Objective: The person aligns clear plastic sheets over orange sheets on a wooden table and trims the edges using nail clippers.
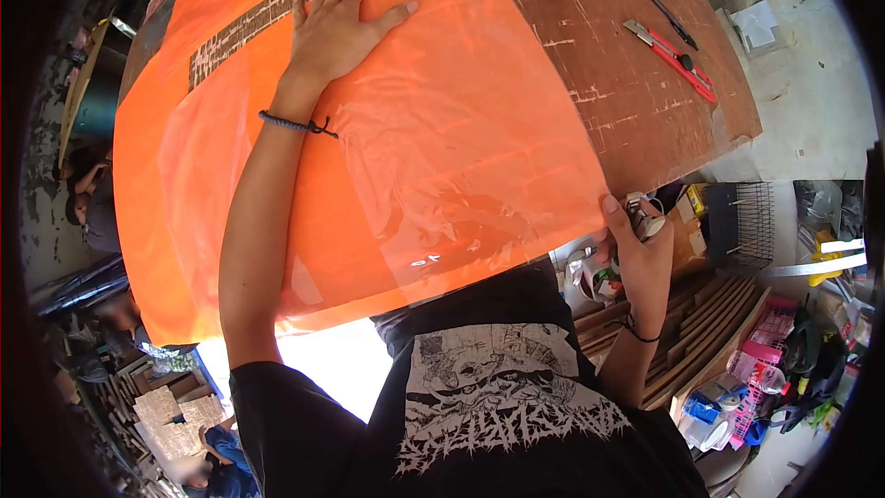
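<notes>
The orange sheet [442,148] is lying across the brown table [590,65], its near edge running along in front of the person's black shirt [516,443]. The left hand [339,41] is resting on the sheet's far part, palm down with its fingers spread. The right hand [638,240] is curling at the near right corner, its thumb touching the edge; a shiny thing [643,210] is showing beside the fingers, and from here I cannot tell whether they are pinching the sheet, gripping that thing, or both. To the right, a red cutter [675,63] is lying on bare tabletop, and a slimmer black-and-yellow tool [666,14] is lying just beyond it.
</notes>
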Tool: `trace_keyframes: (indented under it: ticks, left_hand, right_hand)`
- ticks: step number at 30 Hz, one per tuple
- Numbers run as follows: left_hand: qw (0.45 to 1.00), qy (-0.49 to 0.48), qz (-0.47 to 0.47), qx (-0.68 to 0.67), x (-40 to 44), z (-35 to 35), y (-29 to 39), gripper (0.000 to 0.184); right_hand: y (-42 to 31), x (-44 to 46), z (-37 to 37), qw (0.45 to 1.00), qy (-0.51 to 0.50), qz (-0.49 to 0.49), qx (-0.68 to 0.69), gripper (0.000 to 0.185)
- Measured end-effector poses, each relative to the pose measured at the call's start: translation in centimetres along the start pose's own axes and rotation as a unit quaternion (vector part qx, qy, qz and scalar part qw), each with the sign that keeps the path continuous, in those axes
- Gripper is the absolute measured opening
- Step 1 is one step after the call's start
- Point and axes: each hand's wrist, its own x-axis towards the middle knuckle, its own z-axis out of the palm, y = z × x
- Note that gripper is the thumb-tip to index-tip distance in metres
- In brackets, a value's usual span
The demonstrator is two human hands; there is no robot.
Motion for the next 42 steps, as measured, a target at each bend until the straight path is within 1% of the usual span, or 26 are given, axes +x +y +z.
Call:
trace_keyframes:
  ticks: [7, 9, 12, 14, 16, 22, 24, 25, 26, 27, 28, 29, 30, 32, 33, 35, 36, 38, 39, 40, 41, 42]
  left_hand:
    - [1.0, 0.0, 0.001, -0.003, -0.2, -0.4, 0.3, 0.084]
    - [1.0, -0.018, -0.009, -0.01, -0.2, -0.6, 0.4, 0.085]
    - [1.0, -0.013, -0.005, -0.003, -0.1, -0.4, 0.2, 0.085]
    - [1.0, -0.011, -0.006, -0.002, -0.2, -0.5, 0.3, 0.086]
    - [1.0, -0.005, -0.006, 0.0, -0.1, -0.8, 0.4, 0.086]
    - [0.999, -0.044, -0.027, -0.011, -0.2, -1.3, 0.9, 0.087]
    - [0.999, -0.039, -0.024, -0.008, -0.3, -1.2, 0.8, 0.087]
    - [0.999, -0.033, -0.021, -0.003, -0.2, -1.1, 0.7, 0.087]
    - [0.999, -0.041, -0.022, -0.007, -0.1, -0.9, 0.6, 0.087]
    - [1.0, -0.025, -0.013, -0.004, -0.1, -0.7, 0.4, 0.087]
    - [1.0, -0.011, -0.004, -0.001, -0.1, -0.4, 0.2, 0.086]
    - [1.0, 0.007, 0.006, 0.0, 0.0, 0.1, -0.1, 0.086]
    - [1.0, -0.003, 0.005, -0.005, -0.1, 0.2, -0.1, 0.086]
    - [1.0, 0.007, 0.002, 0.001, 0.0, 0.0, 0.0, 0.086]
    - [1.0, -0.005, 0.002, 0.001, 0.1, -0.1, 0.0, 0.087]
    - [1.0, -0.011, 0.0, -0.001, 0.0, -0.2, 0.1, 0.087]
    - [1.0, -0.011, 0.0, 0.001, 0.0, -0.2, 0.0, 0.087]
    - [1.0, -0.013, 0.001, -0.015, 0.1, -0.1, -0.1, 0.088]
    - [1.0, 0.0, 0.013, -0.017, 0.1, 0.0, -0.1, 0.088]
    - [0.999, 0.013, 0.024, -0.02, 0.1, 0.0, -0.2, 0.087]
    - [0.992, -0.121, -0.041, -0.009, -0.5, -3.1, 1.6, 0.089]
    - [0.991, -0.125, -0.045, -0.013, -0.6, -3.2, 1.7, 0.089]
  right_hand:
    - [0.3, -0.1, -0.2, 1.0, -0.004, 0.006, 0.001, 0.029]
    - [0.2, -0.1, 0.0, 1.0, -0.005, 0.013, 0.004, 0.028]
    - [0.1, -0.1, 0.1, 1.0, 0.009, 0.002, 0.007, 0.028]
    - [0.3, 0.1, 0.1, 0.999, 0.035, -0.011, -0.026, 0.029]
    - [0.2, 0.1, 0.0, 0.999, 0.042, -0.021, -0.027, 0.03]
    - [1.8, 0.0, -2.0, 0.999, 0.038, -0.02, -0.004, 0.034]
    - [3.5, -0.2, -3.1, 0.998, -0.002, -0.042, 0.041, 0.035]
    - [4.3, -0.6, -3.8, 0.998, -0.046, -0.035, 0.023, 0.037]
    - [4.8, -0.9, -3.8, 0.998, -0.045, -0.027, 0.019, 0.037]
    - [5.5, -1.5, -3.8, 0.99, -0.093, -0.002, 0.11, 0.038]
    - [6.1, -2.3, -3.8, 0.97, -0.136, 0.025, 0.202, 0.039]
    - [6.5, -2.8, -3.5, 0.955, -0.178, 0.027, 0.236, 0.044]
    - [6.7, -3.2, -3.3, 0.943, -0.204, 0.051, 0.26, 0.046]
    - [5.9, -4.6, -1.9, 0.945, -0.181, 0.116, 0.246, 0.049]
    - [5.8, -4.9, -1.5, 0.946, -0.179, 0.121, 0.242, 0.049]
    - [5.6, -5.4, -0.9, 0.935, -0.272, 0.109, 0.201, 0.047]
    - [5.4, -5.6, -0.5, 0.935, -0.272, 0.113, 0.198, 0.047]
    - [5.0, -6.2, 0.5, 0.9, -0.337, 0.15, 0.232, 0.043]
    - [5.1, -6.3, 1.2, 0.886, -0.349, 0.15, 0.267, 0.039]
    - [4.8, -6.4, 2.1, 0.886, -0.348, 0.155, 0.264, 0.039]
    - [4.2, -6.4, 2.9, 0.902, -0.324, 0.149, 0.242, 0.038]
    - [3.9, -6.4, 3.5, 0.917, -0.3, 0.142, 0.22, 0.037]
